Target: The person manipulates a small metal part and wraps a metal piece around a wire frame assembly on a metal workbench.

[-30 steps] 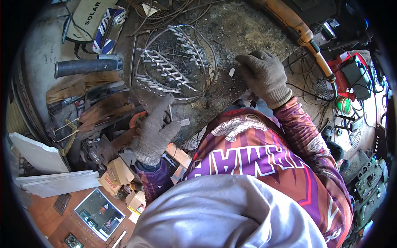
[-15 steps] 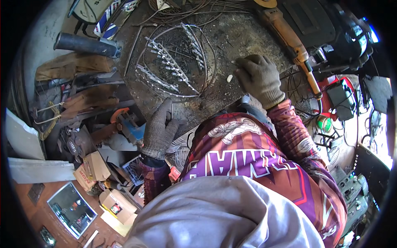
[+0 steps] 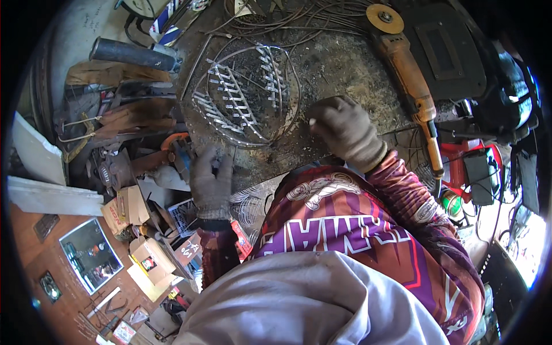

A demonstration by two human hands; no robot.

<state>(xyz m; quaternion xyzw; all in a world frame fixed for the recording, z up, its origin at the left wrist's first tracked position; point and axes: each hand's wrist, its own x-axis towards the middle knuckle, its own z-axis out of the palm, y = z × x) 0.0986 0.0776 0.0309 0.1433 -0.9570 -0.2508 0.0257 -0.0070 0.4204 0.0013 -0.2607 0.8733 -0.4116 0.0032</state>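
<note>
A round frame of thin metal rod [image 3: 275, 144] lies on the workbench [image 3: 339, 63], with three slanted rows of short metal pieces [image 3: 234, 98] inside it. At the bench's near edge is my gloved left hand [image 3: 211, 181], fingers apart and holding nothing I can see. A thin rod end [image 3: 234, 154] shows just beside its fingers. To the right of the round frame, my gloved right hand [image 3: 349, 131] is low over the bench with curled fingers. A small white chalk-like piece [image 3: 312, 122] pokes out at its fingertips; the rest is hidden by the glove.
An orange angle grinder [image 3: 407, 75] with a tan disc lies along the bench's right side, beside a dark welding mask [image 3: 445, 54]. Coiled cables [image 3: 287, 23] run across the back. At left are a dark cylinder [image 3: 132, 54], brown leather pieces [image 3: 118, 73] and open cardboard boxes [image 3: 152, 259].
My right hand has come left and down, and its fingers have closed at the white piece that lay on the bench. My left hand has shifted slightly left. The view has tilted a little.
</note>
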